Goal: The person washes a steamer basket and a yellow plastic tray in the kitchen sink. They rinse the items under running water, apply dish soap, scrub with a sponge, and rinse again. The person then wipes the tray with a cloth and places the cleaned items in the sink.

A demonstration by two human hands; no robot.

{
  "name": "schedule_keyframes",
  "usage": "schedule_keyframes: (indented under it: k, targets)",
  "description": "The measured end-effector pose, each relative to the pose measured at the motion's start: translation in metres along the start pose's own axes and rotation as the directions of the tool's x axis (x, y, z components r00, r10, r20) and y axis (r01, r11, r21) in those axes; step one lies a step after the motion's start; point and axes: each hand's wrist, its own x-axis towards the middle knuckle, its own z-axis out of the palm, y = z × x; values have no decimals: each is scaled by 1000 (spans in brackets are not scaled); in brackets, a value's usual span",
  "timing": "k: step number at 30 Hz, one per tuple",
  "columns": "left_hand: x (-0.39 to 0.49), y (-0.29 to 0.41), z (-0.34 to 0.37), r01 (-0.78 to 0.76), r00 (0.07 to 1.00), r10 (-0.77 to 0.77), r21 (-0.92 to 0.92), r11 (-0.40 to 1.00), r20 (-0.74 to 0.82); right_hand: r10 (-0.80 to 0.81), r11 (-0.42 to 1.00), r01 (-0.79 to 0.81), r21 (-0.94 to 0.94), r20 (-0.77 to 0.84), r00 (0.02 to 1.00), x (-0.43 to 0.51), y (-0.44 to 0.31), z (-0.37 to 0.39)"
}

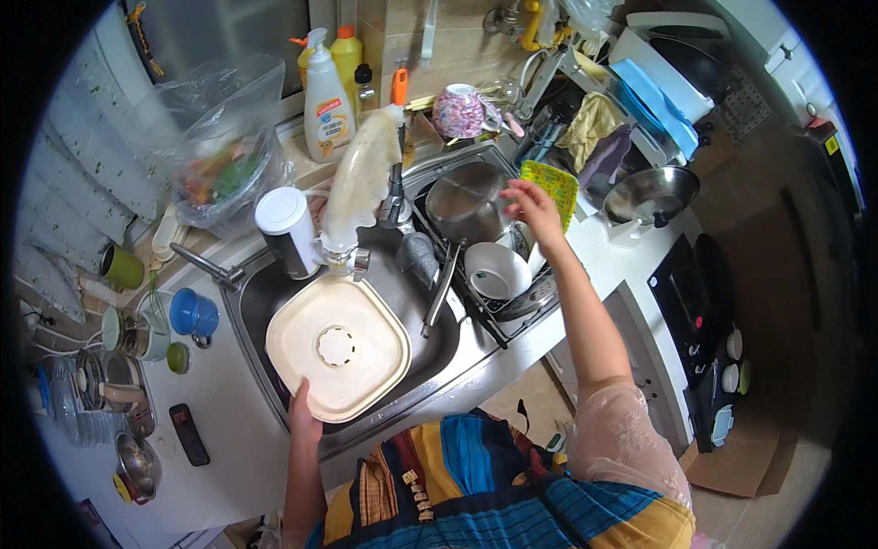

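A cream plastic tub or lid, squarish with rounded corners and a ring of slots at its middle, is in my left hand, tilted over the steel sink. My thumb lies on its near-left rim. My right hand is raised with fingers spread, beside a steel pot and a yellow-green patterned basket. Whether it touches either is hard to tell. Below the pot in the dish rack lies a white bowl. A grey cloth or sponge is by the tap.
A white-lidded canister stands at the sink's back edge, near a pump bottle and a plastic bag of food. Left are a blue mug and a phone; right, a steel pan and a black hob.
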Motion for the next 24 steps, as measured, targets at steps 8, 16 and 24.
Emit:
schedule_keyframes:
  k: [8, 16, 24]
  targets:
    - [-4, 4, 20, -148, 979, 153, 53, 988, -134, -35, 999, 37, 3, -254, 967, 22, -32, -60]
    - [-1, -3, 14, -173, 944, 194, 103, 980, -265, 56, 991, -17, -131, 304, 951, 17, -3, 28]
    - [-10, -4, 10, -195, 952, 219, 126, 973, -216, -101, 985, 113, -129, 97, 990, 31, 16, 28]
